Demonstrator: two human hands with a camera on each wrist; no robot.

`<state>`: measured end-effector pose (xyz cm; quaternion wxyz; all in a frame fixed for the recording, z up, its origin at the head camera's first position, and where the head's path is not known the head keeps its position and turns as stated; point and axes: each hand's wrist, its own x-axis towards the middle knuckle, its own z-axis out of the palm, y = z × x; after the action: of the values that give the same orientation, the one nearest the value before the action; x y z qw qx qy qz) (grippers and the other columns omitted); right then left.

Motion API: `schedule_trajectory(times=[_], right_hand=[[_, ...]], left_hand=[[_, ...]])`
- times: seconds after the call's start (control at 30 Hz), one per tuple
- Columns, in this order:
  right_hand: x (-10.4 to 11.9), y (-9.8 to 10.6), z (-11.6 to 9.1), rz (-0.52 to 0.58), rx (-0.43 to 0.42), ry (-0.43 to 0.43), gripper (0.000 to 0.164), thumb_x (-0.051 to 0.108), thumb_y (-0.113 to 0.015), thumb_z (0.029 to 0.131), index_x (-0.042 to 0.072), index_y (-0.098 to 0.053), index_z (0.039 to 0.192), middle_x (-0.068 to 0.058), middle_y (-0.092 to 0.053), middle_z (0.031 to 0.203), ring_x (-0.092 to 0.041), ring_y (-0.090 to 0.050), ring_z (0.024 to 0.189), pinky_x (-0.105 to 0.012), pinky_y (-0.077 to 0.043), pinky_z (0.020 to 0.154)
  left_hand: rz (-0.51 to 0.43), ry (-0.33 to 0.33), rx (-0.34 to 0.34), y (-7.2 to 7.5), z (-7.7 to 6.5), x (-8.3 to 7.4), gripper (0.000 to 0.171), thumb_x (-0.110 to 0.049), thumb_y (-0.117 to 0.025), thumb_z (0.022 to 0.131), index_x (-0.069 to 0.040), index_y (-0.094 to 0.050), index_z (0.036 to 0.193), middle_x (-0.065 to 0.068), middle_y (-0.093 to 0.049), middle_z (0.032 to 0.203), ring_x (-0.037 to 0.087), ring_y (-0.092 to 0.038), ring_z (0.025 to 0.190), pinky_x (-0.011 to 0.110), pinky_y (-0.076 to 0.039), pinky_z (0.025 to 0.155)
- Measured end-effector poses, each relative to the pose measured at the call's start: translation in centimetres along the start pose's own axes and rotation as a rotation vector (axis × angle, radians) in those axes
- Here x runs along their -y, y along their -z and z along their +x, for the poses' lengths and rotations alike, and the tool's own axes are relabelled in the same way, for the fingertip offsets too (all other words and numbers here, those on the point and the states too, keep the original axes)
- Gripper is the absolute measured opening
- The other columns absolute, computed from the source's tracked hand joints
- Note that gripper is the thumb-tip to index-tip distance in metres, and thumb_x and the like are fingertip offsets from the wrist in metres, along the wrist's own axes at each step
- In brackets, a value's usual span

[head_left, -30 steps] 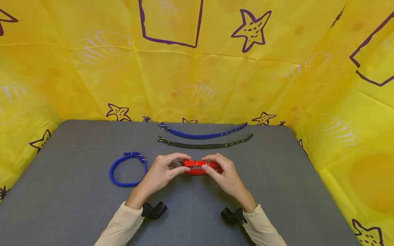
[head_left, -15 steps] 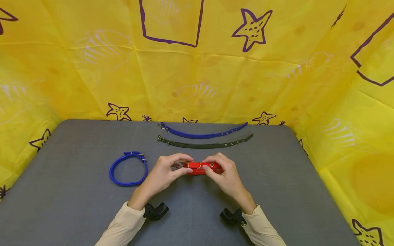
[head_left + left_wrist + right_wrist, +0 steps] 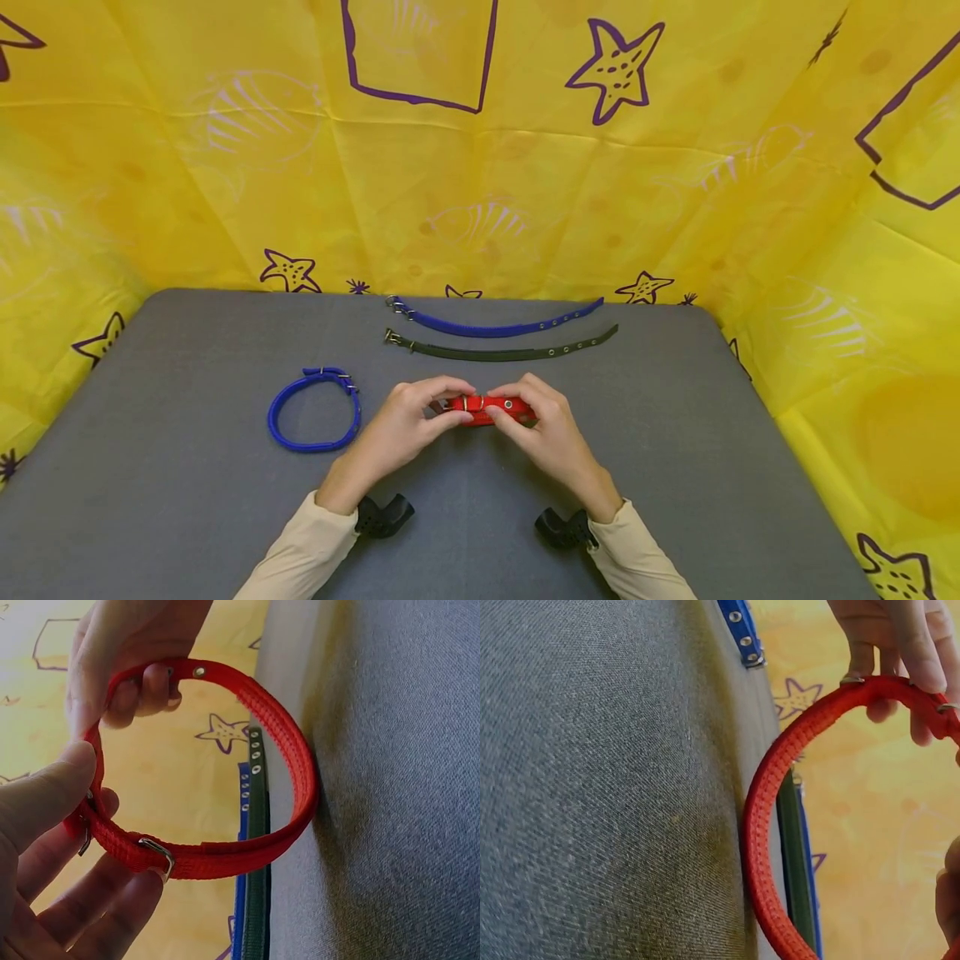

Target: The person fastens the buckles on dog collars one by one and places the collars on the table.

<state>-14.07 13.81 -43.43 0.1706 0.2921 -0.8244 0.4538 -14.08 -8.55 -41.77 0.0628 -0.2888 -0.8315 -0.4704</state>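
Observation:
A red dog collar (image 3: 476, 408), bent into a loop, stands on edge between my two hands over the table. My left hand (image 3: 408, 417) pinches it between thumb and fingers on the buckle side. In the left wrist view the collar (image 3: 300, 757) shows a metal D-ring (image 3: 159, 855) near my left fingertips. My right hand (image 3: 546, 421) pinches the strap that carries metal eyelets (image 3: 199, 673). The lower curve of the loop (image 3: 759, 825) meets the grey surface in the right wrist view. My left thumb and fingers partly cover the buckle.
Left of my hands lies a blue collar (image 3: 273, 421), fastened into a loop. Farther back, a blue collar (image 3: 487, 330) and a dark green collar (image 3: 487, 355) lie stretched out side by side. A yellow patterned cloth (image 3: 480, 175) rises behind the grey table (image 3: 187, 517).
My left hand has shifted slightly right, bringing both hands' fingertips closer together. The red strap has moved between the fingers, and fewer eyelets show. The other collars have stayed put.

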Motion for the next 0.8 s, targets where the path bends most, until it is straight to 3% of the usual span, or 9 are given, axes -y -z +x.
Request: schedule_trajectory(times=[0.2,0.5,0.8], right_hand=[[0.1,-0.2,0.1,0.015,0.01,0.018,0.017,0.012,-0.078,0.086,0.013,-0.073,0.102,0.002,-0.061,0.082,-0.008,-0.052,0.072,-0.02,-0.044,0.059],[-0.2,-0.2,0.1,0.002,-0.007,-0.03,0.018,0.014,-0.079,0.085,0.014,-0.074,0.103,0.004,-0.058,0.079,-0.006,-0.046,0.068,-0.019,-0.038,0.057],[0.3,-0.2,0.1,-0.039,0.004,-0.017,0.029,0.019,-0.085,0.079,0.015,-0.073,0.105,0.003,-0.062,0.082,-0.009,-0.054,0.074,-0.026,-0.043,0.069]], left_hand=[[-0.053,0.022,-0.005,0.2,-0.1,0.1,0.028,-0.011,-0.08,0.083,-0.009,-0.071,0.11,0.002,-0.075,0.1,0.01,-0.068,0.081,0.025,-0.057,0.073],[-0.222,0.151,0.045,1.1,-0.1,0.9,0.024,-0.012,-0.078,0.085,-0.013,-0.071,0.108,0.004,-0.073,0.106,0.013,-0.072,0.094,0.026,-0.058,0.083],[-0.233,0.207,0.041,0.8,0.0,0.2,0.02,-0.012,-0.077,0.087,-0.01,-0.069,0.105,0.007,-0.071,0.104,0.019,-0.072,0.094,0.025,-0.058,0.082]])
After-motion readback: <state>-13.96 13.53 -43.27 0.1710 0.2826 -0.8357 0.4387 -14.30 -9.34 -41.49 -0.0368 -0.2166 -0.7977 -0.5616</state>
